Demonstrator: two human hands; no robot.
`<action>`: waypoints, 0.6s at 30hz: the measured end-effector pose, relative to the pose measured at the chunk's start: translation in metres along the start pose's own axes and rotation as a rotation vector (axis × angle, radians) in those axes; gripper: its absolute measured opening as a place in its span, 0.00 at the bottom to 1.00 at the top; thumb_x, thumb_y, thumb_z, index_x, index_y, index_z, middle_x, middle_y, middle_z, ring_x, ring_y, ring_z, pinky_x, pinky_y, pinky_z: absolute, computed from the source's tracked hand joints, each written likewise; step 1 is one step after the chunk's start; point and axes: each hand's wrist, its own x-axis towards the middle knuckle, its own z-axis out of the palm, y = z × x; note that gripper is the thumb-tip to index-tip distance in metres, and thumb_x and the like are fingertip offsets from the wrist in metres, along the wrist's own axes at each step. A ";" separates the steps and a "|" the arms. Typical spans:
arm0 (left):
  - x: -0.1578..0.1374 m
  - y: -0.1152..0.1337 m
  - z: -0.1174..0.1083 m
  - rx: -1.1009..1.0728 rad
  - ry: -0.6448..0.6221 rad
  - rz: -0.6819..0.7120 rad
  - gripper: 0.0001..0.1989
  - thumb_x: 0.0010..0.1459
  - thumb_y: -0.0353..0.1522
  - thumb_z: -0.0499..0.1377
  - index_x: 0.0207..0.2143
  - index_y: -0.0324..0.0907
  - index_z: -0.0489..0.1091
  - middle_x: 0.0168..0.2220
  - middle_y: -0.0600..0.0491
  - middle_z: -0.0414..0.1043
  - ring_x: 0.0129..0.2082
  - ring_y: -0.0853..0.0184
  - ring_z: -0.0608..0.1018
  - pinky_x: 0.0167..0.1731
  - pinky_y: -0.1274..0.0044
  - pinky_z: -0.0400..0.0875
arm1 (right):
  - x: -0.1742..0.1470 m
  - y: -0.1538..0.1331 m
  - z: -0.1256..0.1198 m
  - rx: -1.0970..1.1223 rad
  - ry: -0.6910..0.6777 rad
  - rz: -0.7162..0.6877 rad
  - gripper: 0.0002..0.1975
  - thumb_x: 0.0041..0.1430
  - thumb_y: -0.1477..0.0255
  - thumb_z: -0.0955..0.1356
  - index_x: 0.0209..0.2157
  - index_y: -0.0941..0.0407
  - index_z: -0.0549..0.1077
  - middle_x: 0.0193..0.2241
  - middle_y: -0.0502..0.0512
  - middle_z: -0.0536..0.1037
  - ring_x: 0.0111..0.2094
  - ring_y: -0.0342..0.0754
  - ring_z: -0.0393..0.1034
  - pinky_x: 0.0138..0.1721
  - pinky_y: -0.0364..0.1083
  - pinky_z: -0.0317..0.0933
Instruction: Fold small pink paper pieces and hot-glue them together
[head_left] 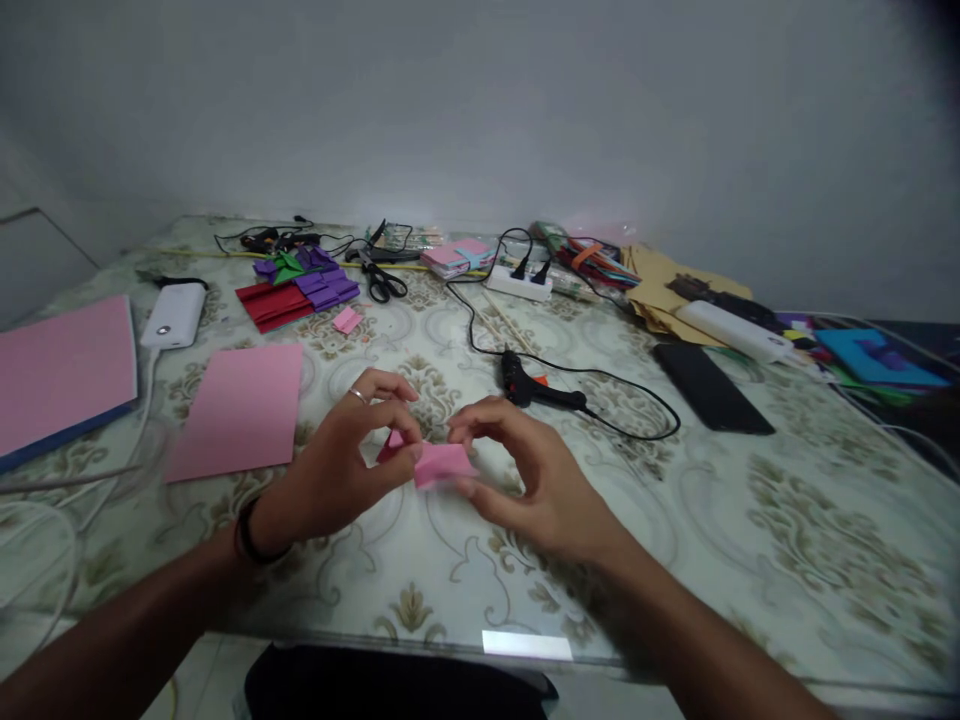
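Between my two hands is a small piece of folded pink paper [441, 463], held just above the patterned tabletop and slightly blurred. My left hand [360, 445] pinches its left end between thumb and fingers; a ring and a dark wristband show on this hand. On the other side, my right hand [517, 465] has its thumb and fingertips closed at the paper's right end. A flat pink sheet [244, 410] lies to the left of my left hand. Beyond my right hand rests a black glue gun [536, 385] with its cord looping right.
Farther back lie black scissors [382, 280], folded red paper [274, 305], purple paper [326, 285], and a white power strip [520, 284]. A white power bank [175, 315] and a pink paper stack [64, 370] are left. At right are a black phone [712, 388] and brown envelopes [667, 290].
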 end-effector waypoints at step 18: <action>-0.005 0.004 0.010 0.002 -0.008 0.228 0.06 0.64 0.23 0.64 0.38 0.42 0.75 0.42 0.52 0.77 0.41 0.70 0.80 0.43 0.79 0.75 | -0.002 -0.005 0.008 -0.112 0.041 -0.140 0.02 0.64 0.77 0.71 0.37 0.57 0.76 0.32 0.53 0.79 0.34 0.44 0.73 0.38 0.43 0.67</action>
